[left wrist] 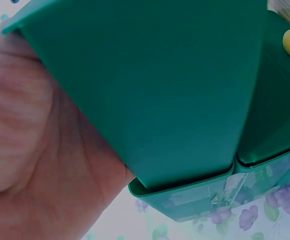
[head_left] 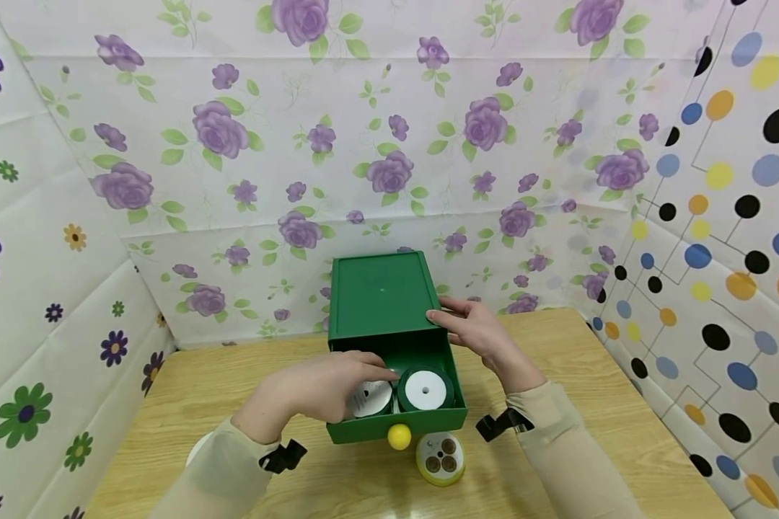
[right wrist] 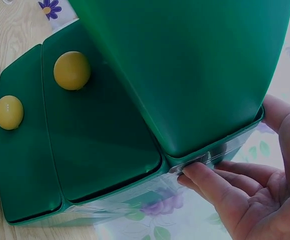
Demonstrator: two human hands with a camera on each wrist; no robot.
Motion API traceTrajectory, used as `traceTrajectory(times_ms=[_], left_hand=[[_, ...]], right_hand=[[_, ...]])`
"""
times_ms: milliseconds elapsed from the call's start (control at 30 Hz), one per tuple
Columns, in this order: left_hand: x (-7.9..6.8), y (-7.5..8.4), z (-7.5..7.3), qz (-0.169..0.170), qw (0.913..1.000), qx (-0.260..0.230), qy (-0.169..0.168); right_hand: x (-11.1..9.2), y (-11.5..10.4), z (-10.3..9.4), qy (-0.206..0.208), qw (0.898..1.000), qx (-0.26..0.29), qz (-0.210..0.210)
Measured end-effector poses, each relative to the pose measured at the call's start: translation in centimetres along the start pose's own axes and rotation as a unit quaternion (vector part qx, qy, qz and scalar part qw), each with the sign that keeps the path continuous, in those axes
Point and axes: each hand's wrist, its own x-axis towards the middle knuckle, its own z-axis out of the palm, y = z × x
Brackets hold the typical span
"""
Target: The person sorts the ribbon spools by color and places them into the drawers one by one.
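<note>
A green drawer cabinet [head_left: 383, 295] stands on the table with its top drawer [head_left: 363, 432] pulled out by a yellow knob [head_left: 399, 437]. Inside the drawer, toward its front, sit two ribbon spools with white faces: a dark green one [head_left: 426, 390] on the right, another [head_left: 371, 398] on the left. My left hand [head_left: 324, 382] reaches over the drawer's left wall and holds the left spool; in the left wrist view its fingers are hidden behind that wall. My right hand [head_left: 477, 335] rests on the cabinet's right front corner, thumb on top, fairly straight fingers [right wrist: 210, 182] against the side.
A yellow-rimmed spool [head_left: 440, 458] with a white face lies on the table in front of the drawer. A white round thing [head_left: 197, 448] shows partly beneath the left sleeve. Lower drawers with yellow knobs [right wrist: 72, 70] are closed. Flowered sheeting [head_left: 389, 173] hangs behind the table.
</note>
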Motion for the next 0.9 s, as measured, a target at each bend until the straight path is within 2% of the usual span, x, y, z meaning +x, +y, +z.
traceTrajectory(times_ms=[200, 367, 467, 533, 633, 767, 833, 900], left_hand=[[-0.1, -0.1, 0.0, 0.012, 0.9998, -0.010, 0.007], [-0.7, -0.6, -0.1, 0.049, 0.9966, -0.056, 0.035], [-1.5, -1.0, 0.0, 0.073, 0.9891, -0.109, 0.069], [-2.0, -1.1, 0.1, 0.082, 0.9792, -0.152, 0.105], [-2.8, -0.9, 0.5, 0.095, 0.9551, -0.213, 0.183], [-3.7, -0.4, 1.5, 0.111, 0.9118, -0.275, 0.284], [-4.1, -0.3, 2.1, 0.144, 0.8835, -0.317, 0.314], [-4.4, -0.5, 2.6, 0.207, 0.8436, -0.378, 0.319]], right_hand=[[0.0, 0.1, 0.0, -0.001, 1.000, 0.001, 0.000], [0.2, 0.3, -0.1, -0.003, 1.000, -0.003, -0.006], [0.4, 0.4, 0.0, -0.003, 1.000, -0.007, -0.011], [0.4, 0.4, 0.0, -0.002, 1.000, -0.008, -0.013], [0.3, 0.4, 0.0, 0.000, 1.000, -0.008, -0.013], [0.3, 0.4, -0.1, 0.001, 1.000, -0.007, -0.014], [0.3, 0.4, -0.1, 0.001, 1.000, -0.006, -0.015], [0.3, 0.4, -0.1, 0.002, 1.000, -0.005, -0.014]])
